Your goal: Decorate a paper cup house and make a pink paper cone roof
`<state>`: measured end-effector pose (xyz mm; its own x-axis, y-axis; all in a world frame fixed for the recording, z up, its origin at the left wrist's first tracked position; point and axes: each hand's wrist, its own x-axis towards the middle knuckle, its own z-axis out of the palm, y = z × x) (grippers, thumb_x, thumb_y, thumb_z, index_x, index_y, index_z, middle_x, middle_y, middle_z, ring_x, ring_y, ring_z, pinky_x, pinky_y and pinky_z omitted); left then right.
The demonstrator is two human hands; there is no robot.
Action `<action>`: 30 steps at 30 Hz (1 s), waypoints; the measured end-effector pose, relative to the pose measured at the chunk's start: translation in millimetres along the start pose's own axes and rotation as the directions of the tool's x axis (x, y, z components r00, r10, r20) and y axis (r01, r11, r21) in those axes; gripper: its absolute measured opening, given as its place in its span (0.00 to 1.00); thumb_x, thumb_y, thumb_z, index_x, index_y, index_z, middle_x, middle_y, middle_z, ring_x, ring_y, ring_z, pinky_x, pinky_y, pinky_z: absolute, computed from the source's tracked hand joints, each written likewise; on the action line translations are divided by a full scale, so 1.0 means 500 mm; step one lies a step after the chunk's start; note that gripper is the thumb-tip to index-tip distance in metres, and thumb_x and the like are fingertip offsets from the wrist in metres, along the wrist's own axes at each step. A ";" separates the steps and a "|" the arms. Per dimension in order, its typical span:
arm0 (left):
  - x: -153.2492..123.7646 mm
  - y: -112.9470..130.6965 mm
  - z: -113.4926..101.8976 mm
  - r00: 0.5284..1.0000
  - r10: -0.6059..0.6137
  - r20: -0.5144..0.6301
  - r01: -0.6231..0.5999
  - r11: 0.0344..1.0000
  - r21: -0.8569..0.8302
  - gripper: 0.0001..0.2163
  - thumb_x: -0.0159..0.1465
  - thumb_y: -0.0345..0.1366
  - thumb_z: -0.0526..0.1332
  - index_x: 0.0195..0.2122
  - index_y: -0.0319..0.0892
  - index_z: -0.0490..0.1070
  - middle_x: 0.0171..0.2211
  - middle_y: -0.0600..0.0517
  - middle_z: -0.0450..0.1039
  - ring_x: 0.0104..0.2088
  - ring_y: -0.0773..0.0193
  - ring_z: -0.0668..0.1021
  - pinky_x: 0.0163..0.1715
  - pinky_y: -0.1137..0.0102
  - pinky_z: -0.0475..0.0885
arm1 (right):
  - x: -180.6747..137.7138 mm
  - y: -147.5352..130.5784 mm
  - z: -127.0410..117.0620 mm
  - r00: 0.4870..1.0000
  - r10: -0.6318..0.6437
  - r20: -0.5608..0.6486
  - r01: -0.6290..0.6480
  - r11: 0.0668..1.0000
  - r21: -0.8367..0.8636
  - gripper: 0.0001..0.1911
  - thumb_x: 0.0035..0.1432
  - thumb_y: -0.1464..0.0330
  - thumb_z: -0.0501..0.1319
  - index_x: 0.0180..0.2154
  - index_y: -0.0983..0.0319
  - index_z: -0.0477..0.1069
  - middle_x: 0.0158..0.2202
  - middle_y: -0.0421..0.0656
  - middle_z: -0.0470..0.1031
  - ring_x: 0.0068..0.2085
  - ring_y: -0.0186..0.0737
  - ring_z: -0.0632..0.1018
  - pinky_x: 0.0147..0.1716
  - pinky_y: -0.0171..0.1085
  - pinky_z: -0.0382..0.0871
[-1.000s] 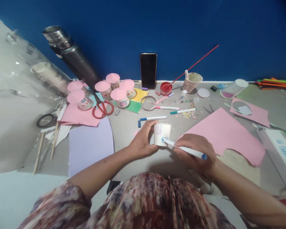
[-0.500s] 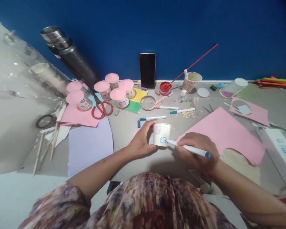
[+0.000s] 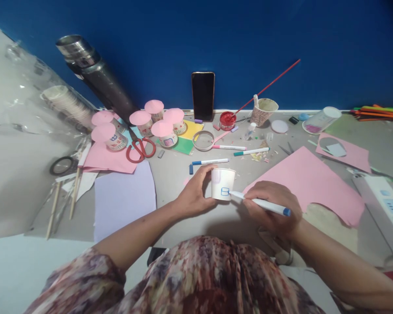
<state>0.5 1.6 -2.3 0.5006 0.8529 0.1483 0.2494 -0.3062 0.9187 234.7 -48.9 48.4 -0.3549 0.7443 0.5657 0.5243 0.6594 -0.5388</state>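
Note:
A small white paper cup (image 3: 222, 183) stands upside down on the grey table (image 3: 173, 174) in front of me. My left hand (image 3: 194, 194) is wrapped round its left side and holds it steady. My right hand (image 3: 271, 207) grips a white marker with a blue end (image 3: 262, 204). The marker's tip touches the cup's side, right beside a small blue box shape (image 3: 225, 191) drawn there.
Several cups with pink tops (image 3: 140, 123) and red scissors (image 3: 140, 149) lie at the back left. Loose markers (image 3: 231, 149), a red paint pot (image 3: 227, 120), a phone (image 3: 203, 96) and a cup with a brush (image 3: 263, 111) stand behind. Pink paper (image 3: 309, 181) lies right, lilac paper (image 3: 124, 196) left.
The marker has slid a little to the right across the cup. The blue shape, first partly covered by the tip, now shows as a small box with a line across it.

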 end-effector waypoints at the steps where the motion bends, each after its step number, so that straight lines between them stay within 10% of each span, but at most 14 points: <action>1: 0.000 0.000 0.000 1.000 0.001 -0.002 -0.001 1.000 0.005 0.37 0.51 0.28 0.74 0.62 0.46 0.62 0.62 0.39 0.69 0.62 0.43 0.74 0.65 0.47 0.69 | 0.001 0.000 0.000 1.000 -0.025 0.004 0.025 1.000 0.014 0.07 0.63 0.73 0.62 0.33 0.58 0.75 0.24 0.41 0.79 0.24 0.38 0.80 0.26 0.35 0.72; 30: -0.006 -0.008 0.010 0.999 -0.003 -0.049 0.002 1.000 -0.031 0.35 0.53 0.29 0.72 0.61 0.46 0.61 0.59 0.42 0.72 0.57 0.47 0.77 0.61 0.51 0.73 | 0.005 0.014 -0.001 0.974 0.056 -0.217 -0.069 0.996 -0.051 0.07 0.62 0.73 0.63 0.32 0.57 0.74 0.24 0.41 0.81 0.22 0.39 0.79 0.23 0.35 0.73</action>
<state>2.5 -1.7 -8.1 0.4581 0.8738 0.1632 0.2241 -0.2912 0.9301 237.8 -42.6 46.3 -0.1480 0.7395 0.6567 0.5859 0.6005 -0.5442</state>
